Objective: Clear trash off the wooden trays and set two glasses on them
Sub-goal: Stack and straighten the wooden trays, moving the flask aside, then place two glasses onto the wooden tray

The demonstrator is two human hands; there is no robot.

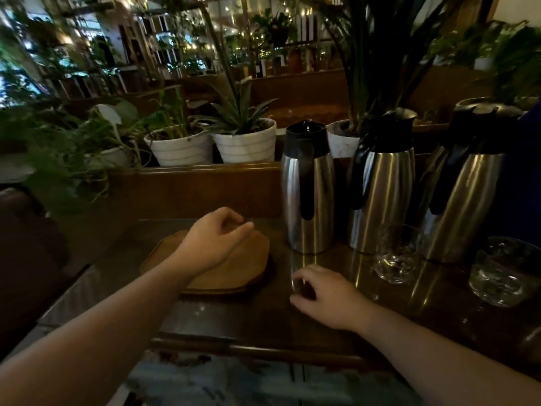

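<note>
three steel jugs (pixel 308 189), potted plants (pixel 245 142)

Dim room, string lights (pixel 68 40) among leafy shelves (pixel 164 33), white plant pots (pixel 246 146) behind a wooden ledge (pixel 193 171).

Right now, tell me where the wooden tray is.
Head view, left of centre: the wooden tray lies on the dark table under the left hand, left of the nearest steel jug.
</note>
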